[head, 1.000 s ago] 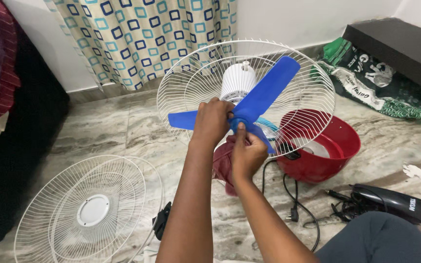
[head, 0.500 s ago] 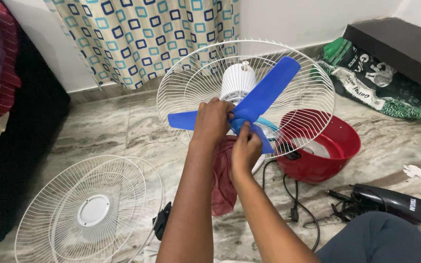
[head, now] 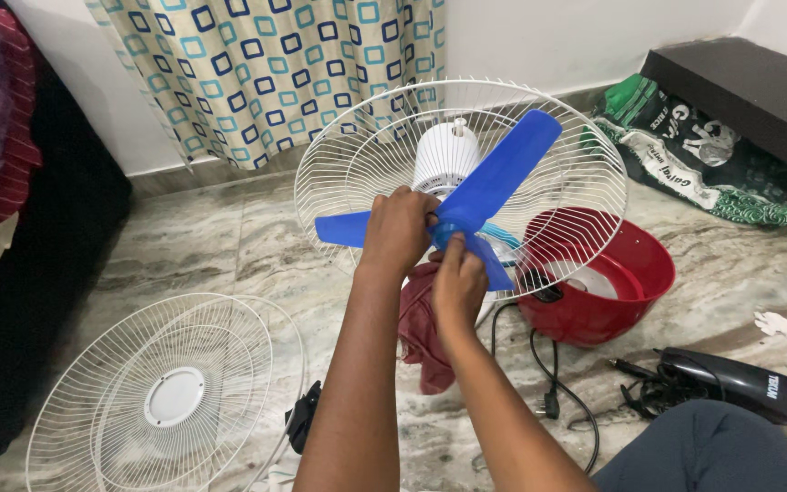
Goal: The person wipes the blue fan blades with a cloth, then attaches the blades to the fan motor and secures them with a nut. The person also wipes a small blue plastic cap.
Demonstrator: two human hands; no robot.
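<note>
A white fan with its rear wire guard (head: 585, 164) and white motor housing (head: 444, 155) stands on the marble floor. Its blue three-blade propeller (head: 503, 169) sits on the shaft. My left hand (head: 398, 228) grips the blue hub from the left, over one blade's root. My right hand (head: 457, 282) pinches the lower part of the hub, with a dark red cloth (head: 421, 333) hanging below it, apparently held in that hand.
The detached front guard (head: 152, 396) lies at lower left. A red basin (head: 635, 282) sits behind the fan, a black hair dryer (head: 740, 383) and cords at right. A patterned curtain (head: 275, 64), a printed sack (head: 685, 164) and a dark shelf (head: 749, 91) line the back.
My right hand has shifted slightly up along the hub, and the red cloth hangs lower and more exposed. The blades and my left hand have barely moved.
</note>
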